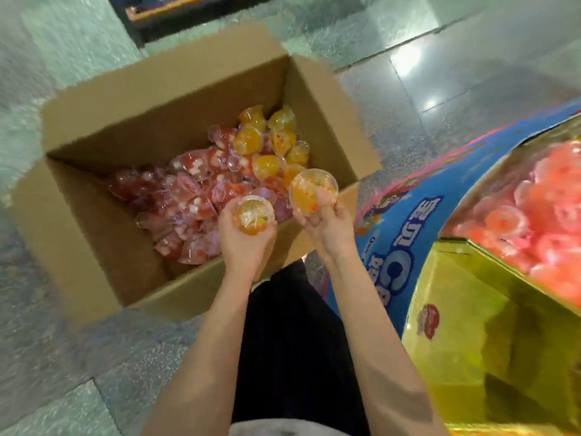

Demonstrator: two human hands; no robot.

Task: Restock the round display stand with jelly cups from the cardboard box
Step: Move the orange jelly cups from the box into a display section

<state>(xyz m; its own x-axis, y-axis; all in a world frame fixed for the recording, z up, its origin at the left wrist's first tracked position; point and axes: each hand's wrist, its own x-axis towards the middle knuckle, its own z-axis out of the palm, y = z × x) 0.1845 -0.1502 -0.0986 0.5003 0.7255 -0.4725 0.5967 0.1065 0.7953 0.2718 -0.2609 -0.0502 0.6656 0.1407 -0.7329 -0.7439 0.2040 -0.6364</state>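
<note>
Over one cardboard box [94, 234], two hands, left [243, 239], right [327, 225], two orange jelly cups [253, 215]

A person stands over an open box [94, 221] of red and orange jelly cups on the tiled floor [47, 357], each hand, left [246, 234] and right [327, 221], gripping an orange cup [253, 215] [311, 190] above its near edge, beside a stand [408, 247] of pink cups.

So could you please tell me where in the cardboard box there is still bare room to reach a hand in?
The cardboard box has bare floor along its left wall and far-left corner. The red cups crowd the middle, and the orange cups fill the far-right corner.
</note>
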